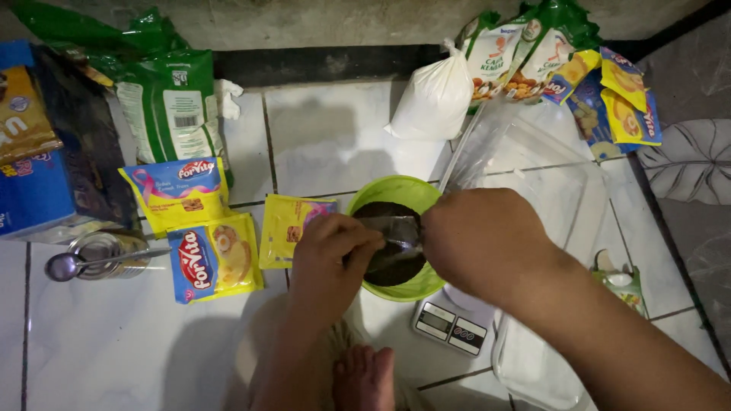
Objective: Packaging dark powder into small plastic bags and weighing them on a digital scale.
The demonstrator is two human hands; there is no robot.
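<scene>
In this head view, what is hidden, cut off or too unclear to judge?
- Green bowl: both hands cover much of its dark contents.
- Clear packet between left hand and right hand: blurred, contents unreadable.
- Scale: platform under the bowl.
- Blue box: cut by left edge.

Glossy white tiled floor; smooth green plastic bowl holding matt dark powder; shiny metal spoon; glossy plastic sachets; clear plastic container; crinkly transparent packet.

Small clear packet, perhaps plastic, held over green bowl.
</scene>
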